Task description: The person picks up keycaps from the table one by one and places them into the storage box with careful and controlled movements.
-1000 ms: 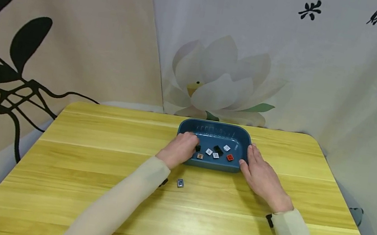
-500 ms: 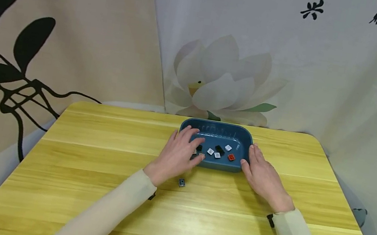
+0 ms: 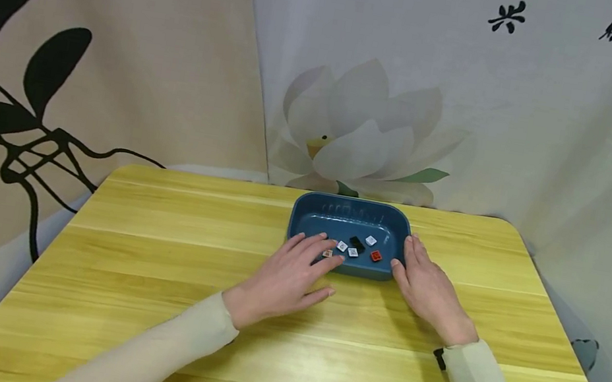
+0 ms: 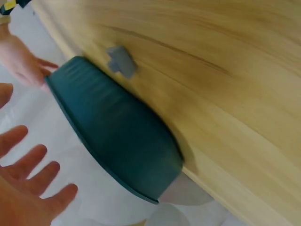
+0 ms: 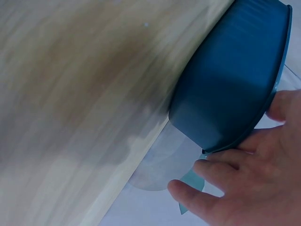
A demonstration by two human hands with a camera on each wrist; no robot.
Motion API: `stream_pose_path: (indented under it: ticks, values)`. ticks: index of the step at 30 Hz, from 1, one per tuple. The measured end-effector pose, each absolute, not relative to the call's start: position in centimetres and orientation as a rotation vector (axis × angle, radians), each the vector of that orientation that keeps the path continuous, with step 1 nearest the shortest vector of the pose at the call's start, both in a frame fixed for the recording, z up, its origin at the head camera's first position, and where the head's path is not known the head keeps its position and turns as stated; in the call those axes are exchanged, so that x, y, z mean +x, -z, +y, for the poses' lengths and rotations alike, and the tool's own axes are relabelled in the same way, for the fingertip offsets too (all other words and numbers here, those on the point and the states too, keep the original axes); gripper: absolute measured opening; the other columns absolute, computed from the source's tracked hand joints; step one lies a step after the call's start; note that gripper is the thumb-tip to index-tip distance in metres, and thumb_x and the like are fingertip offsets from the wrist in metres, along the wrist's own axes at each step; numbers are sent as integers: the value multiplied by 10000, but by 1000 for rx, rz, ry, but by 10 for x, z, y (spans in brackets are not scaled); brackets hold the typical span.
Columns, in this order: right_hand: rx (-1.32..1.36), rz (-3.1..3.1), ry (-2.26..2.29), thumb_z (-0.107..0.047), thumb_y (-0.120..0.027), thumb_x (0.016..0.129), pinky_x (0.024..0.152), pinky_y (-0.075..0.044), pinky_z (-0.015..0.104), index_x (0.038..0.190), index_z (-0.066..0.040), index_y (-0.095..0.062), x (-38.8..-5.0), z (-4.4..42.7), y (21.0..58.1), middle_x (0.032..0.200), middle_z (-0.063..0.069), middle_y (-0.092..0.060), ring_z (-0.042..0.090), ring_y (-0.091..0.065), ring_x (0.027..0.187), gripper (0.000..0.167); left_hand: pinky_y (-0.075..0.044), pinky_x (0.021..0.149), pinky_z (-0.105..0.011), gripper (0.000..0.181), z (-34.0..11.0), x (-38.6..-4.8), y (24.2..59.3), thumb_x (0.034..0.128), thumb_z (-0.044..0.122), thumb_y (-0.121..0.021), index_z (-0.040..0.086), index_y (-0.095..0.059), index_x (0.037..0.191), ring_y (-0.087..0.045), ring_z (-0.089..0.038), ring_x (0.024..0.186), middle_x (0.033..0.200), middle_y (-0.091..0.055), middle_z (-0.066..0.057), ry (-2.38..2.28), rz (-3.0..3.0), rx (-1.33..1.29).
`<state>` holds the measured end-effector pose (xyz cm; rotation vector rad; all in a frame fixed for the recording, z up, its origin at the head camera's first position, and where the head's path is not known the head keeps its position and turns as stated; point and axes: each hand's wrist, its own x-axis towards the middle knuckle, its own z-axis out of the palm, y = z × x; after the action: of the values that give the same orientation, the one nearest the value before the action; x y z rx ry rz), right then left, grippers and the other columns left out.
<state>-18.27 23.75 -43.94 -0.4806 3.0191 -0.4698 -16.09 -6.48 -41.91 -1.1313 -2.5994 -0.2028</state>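
A blue tray (image 3: 352, 209) stands near the table's back edge, holding several small toy bricks. Among them I see a red brick (image 3: 376, 255), a white brick (image 3: 371, 241), a black brick (image 3: 357, 244) and a tan brick (image 3: 328, 254). My left hand (image 3: 282, 281) hovers with spread fingers over the tray's front left corner, holding nothing. A grey brick (image 4: 122, 61) lies on the table in front of the tray; in the head view this hand covers it. My right hand (image 3: 434, 295) rests against the tray's right end, its fingers (image 5: 221, 172) fairly straight and thumb by the rim.
The wooden table (image 3: 373, 375) carries the tray at its far side. A printed curtain (image 3: 379, 109) hangs right behind the table's back edge.
My left hand was curled inside the tray's left part; its fingers have spread and it has drawn back toward me, over the grey brick. My right hand stays where it was.
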Motion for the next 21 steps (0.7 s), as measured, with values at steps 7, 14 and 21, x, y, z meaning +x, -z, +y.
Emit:
stream_pose_path:
  ticks: [7,14,21]
  values:
    - [-481,3016,466,-378,-360,1134,1179,-281,605,1585,133,-185,-183,237,439,1678,303,-129,454,-188,1540,703,-440,1116,-469,497,-80,-154,426,977,426,-716,184,-648,1406,-519,-269,1378,1482,-566,-59,173,-2526,-1350]
    - [-469,3011,463,-354,-384,1132,1176,-283,613,1590,124,-181,-183,237,439,1681,297,-122,454,-190,1540,693,-495,1057,-452,469,-90,-151,434,979,414,-721,224,-653,1402,-583,-252,1304,1463,-587,-44,53,-2598,-1506]
    - [-462,3011,448,-362,-387,1131,1175,-284,615,1592,121,-180,-183,236,438,1682,294,-122,453,-190,1540,699,-515,1021,-459,437,-97,-150,440,992,453,-688,260,-664,1384,-592,-252,1291,1468,-581,-32,-99,-2698,-1538]
